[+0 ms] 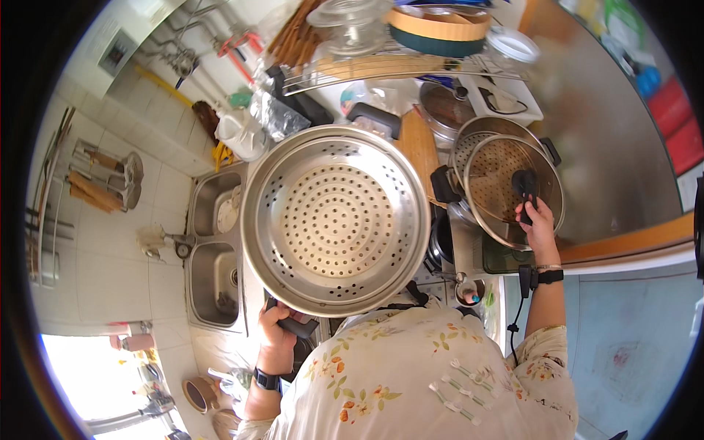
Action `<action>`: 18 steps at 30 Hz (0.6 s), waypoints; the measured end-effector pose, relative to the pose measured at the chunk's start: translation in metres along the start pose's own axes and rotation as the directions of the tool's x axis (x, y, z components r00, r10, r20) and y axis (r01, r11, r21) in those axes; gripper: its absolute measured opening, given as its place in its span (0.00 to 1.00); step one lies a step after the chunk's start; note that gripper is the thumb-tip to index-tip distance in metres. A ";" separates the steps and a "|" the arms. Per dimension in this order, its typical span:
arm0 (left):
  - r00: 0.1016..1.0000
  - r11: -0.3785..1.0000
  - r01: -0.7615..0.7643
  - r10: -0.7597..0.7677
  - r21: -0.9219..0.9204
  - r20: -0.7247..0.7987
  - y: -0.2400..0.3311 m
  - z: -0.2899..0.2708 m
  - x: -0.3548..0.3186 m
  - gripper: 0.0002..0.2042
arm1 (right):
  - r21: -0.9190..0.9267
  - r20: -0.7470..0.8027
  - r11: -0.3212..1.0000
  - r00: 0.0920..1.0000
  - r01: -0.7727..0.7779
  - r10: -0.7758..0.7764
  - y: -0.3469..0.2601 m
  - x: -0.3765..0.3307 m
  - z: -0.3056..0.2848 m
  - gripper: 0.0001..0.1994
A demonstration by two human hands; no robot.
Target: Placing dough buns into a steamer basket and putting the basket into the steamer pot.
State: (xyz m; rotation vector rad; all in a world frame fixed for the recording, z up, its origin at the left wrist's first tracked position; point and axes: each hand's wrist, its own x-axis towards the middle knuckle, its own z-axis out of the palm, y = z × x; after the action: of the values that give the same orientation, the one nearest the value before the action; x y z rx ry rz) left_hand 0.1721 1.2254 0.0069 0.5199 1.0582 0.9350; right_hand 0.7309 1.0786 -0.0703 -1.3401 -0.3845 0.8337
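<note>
A large round steel steamer basket (337, 220) with a perforated bottom fills the middle of the view. Its near black handle (297, 325) is in the grip of my left hand (274, 331), and a second black handle (374, 117) shows on its far side. To the right, the fingers of my right hand (539, 221) are closed round the black knob (523, 185) of a glass lid (495, 209) with a steel rim. The lid tilts over another perforated steamer pot (469, 143) with black side handles; the lid hides much of it.
A steel double sink (213, 282) lies left of the basket. Behind stand a wire rack (411, 67) with dishes, a wooden board (418, 150) and a smaller lidded pot (446, 106). A wooden-edged panel (616, 242) borders the right. A cup (469, 292) sits near my body.
</note>
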 end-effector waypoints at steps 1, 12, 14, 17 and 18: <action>1.000 1.000 0.008 -0.008 0.014 0.024 0.001 -0.011 0.006 0.08 | -0.015 -0.027 0.999 0.999 -0.036 0.036 -0.004 0.004 0.005 0.07; 0.984 0.998 -0.010 -0.001 0.063 0.180 0.026 -0.022 0.053 0.14 | -0.295 -0.286 0.909 0.935 -0.293 0.209 -0.035 -0.004 0.039 0.12; 0.977 0.992 -0.031 0.004 0.125 0.213 0.034 -0.018 0.060 0.16 | -0.357 -0.321 0.881 0.927 -0.310 0.196 -0.029 -0.005 0.038 0.13; 0.971 0.994 -0.020 -0.006 0.106 0.241 0.040 -0.019 0.070 0.15 | -0.404 -0.352 0.874 0.928 -0.268 0.122 -0.010 -0.005 0.032 0.15; 0.962 0.995 -0.018 -0.010 0.100 0.271 0.041 -0.019 0.074 0.15 | -0.443 -0.351 0.864 0.933 -0.240 0.079 -0.005 -0.005 0.028 0.17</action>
State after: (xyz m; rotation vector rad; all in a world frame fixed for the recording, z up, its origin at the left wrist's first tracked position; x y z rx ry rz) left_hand 0.1520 1.3087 -0.0070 0.7142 0.8582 0.7900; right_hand 0.7096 1.0948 -0.0583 -1.9672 -0.2254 0.6572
